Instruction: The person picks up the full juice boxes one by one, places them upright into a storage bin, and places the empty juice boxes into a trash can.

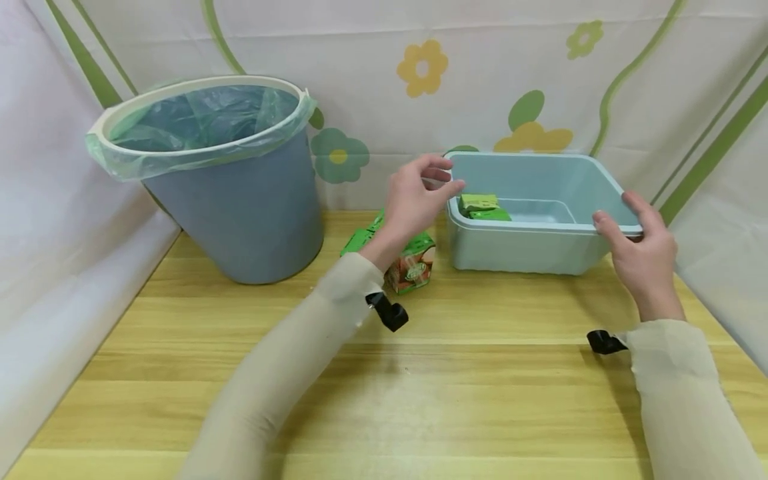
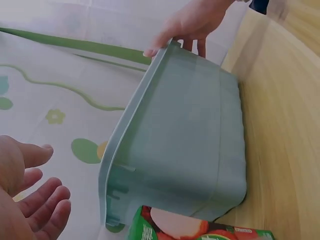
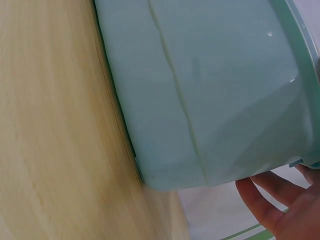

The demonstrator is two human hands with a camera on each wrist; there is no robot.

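A light blue plastic storage box [image 1: 516,250] stands on the table. Its right rim is gripped by my right hand [image 1: 645,250], thumb over the edge and fingers against the outer side; the right wrist view shows those fingers [image 3: 262,192] by the wall. My left hand [image 1: 417,193] hovers beside the box's left rim, holding nothing, its fingers loosely bent in the left wrist view. Inside the box's left end lie small green cartons [image 1: 487,212]. Under my left wrist, a green carton with a red fruit picture [image 1: 414,267] sits on the table, and another green carton [image 1: 360,239] lies behind it, partly hidden.
At the left stands a blue-grey trash bin [image 1: 240,207] with a pale rim and a translucent green liner [image 1: 198,120]. A white curtain printed with flowers [image 1: 372,80] hangs behind the wooden table [image 1: 450,387].
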